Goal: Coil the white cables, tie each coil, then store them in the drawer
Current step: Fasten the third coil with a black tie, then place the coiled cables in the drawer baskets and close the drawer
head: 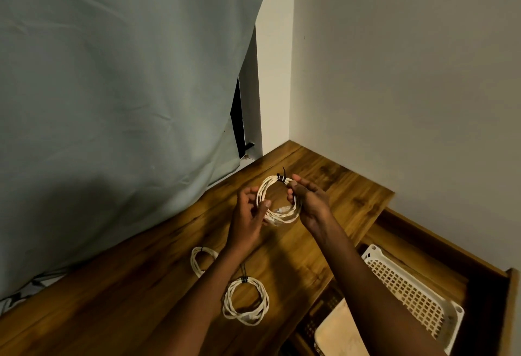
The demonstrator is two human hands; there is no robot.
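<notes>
A white cable coil (284, 216) hangs above the wooden tabletop (135, 293), held between both hands. A black tie (282, 176) wraps its top, one end sticking up. My right hand (308, 198) pinches the coil just right of the tie. My left hand (249, 212) grips the coil's left side, thumb across the strands. A second tied coil (246, 300) lies flat on the table below my arms. A third coil (200, 260) lies to its left, partly hidden by my left forearm. The open drawer (485, 279) is at the lower right.
A white perforated plastic basket (408, 291) sits inside the drawer, with a pale flat item (338, 333) beside it. A grey-green cloth (127, 88) hangs over the left side and touches the table. Walls meet in a corner behind the table.
</notes>
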